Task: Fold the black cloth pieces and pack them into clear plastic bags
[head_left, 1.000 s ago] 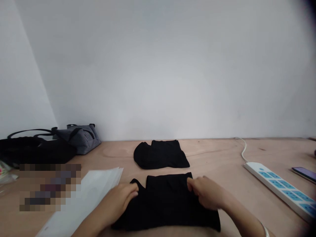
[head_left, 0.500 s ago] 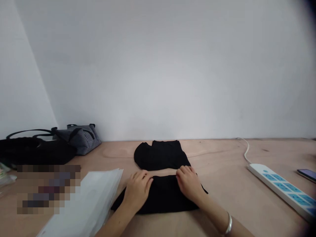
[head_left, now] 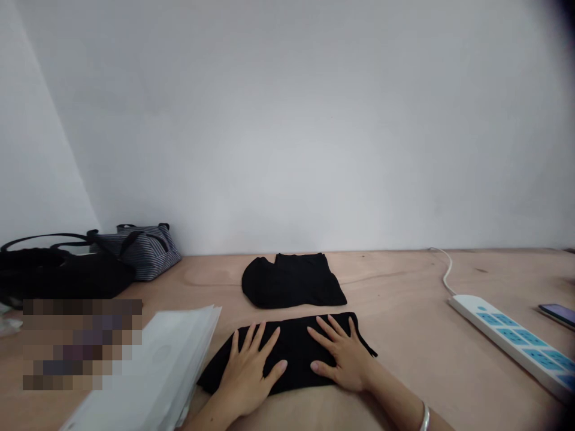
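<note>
A folded piece of black cloth lies flat on the wooden table in front of me. My left hand rests palm down on its left part, fingers spread. On the right part, my right hand also lies flat with its fingers apart. Just beyond, separated by a narrow strip of table, is a second folded black cloth with a rounded left end. Neither hand touches that one. What kind of garment or fabric item these are, I cannot tell.
Left of the cloth lies a stack of clear plastic bags. Farther left are a striped bag, a black bag and a blurred-out patch. A white power strip with a cord and a phone lie at right. A wall stands behind the table.
Both hands have let go of the near cloth's far edge, where their fingers were curled, and now lie spread flat on it, slightly closer to me. The far cloth stays put.
</note>
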`<state>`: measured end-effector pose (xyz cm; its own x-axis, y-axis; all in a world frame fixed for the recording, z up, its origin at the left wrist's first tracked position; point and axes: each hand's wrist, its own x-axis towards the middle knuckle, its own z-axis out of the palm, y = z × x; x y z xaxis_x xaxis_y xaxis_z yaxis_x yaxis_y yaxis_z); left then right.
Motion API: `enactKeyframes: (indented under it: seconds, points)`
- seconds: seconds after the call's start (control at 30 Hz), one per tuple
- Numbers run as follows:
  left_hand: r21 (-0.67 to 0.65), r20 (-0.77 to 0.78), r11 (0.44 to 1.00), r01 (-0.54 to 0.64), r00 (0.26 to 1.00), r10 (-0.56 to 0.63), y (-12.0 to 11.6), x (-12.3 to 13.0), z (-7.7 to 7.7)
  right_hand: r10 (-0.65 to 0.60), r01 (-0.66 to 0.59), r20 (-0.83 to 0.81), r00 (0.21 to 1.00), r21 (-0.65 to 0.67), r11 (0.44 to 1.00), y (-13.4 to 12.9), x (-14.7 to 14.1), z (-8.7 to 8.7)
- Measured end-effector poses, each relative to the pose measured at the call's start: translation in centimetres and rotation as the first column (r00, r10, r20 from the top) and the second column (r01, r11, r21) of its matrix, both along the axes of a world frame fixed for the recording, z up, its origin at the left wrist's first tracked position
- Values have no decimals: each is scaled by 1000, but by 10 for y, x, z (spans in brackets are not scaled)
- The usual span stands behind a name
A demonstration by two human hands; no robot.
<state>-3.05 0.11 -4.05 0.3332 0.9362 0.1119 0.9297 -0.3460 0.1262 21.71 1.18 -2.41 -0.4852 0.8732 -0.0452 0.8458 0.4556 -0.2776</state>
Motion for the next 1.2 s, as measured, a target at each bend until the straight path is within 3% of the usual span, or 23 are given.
enactKeyframes:
  seconds: [0.1, 0.23, 0.4, 0.57, 0.73, 0.87, 0.97, 1.03, 1.2]
  points:
    - [16, 5, 1000, -23, 1000, 23, 0, -1, 2, -30, 30, 6, 1000, -3, 1000, -1, 5, 3]
    - [94, -4, 969, -228, 973, 229, 2, -6, 15, -64, 64, 10, 998, 33, 997, -3, 5, 7]
    - [35, -40, 932, -361, 931, 363, 2, -13, 31, 10, 4, -73, 997, 190, 982, -8, -25, 18]
    - [-105, -46, 892, -439, 898, 437, -3, -24, 35, 118, -113, -109, 987, 49, 992, -6, -60, 14]
    - [-236, 97, 924, -302, 938, 332, -6, -39, 44, 120, -119, -73, 990, 17, 993, 0, -77, -5]
    - [-94, 355, 967, -237, 900, 255, -4, -35, 55, 124, -117, -151, 981, 56, 992, 6, -78, -10]
    - [69, 552, 953, -295, 807, 210, -2, -18, 59, 60, -37, -289, 956, 84, 996, 11, -66, -7]
    - [161, 630, 949, -270, 769, 112, -1, -1, 60, -21, 67, -320, 947, 135, 989, 14, -52, -2]
    - [257, 529, 963, 79, 823, -208, 7, 54, 61, -267, 305, -161, 950, 300, 904, 13, -12, 8]
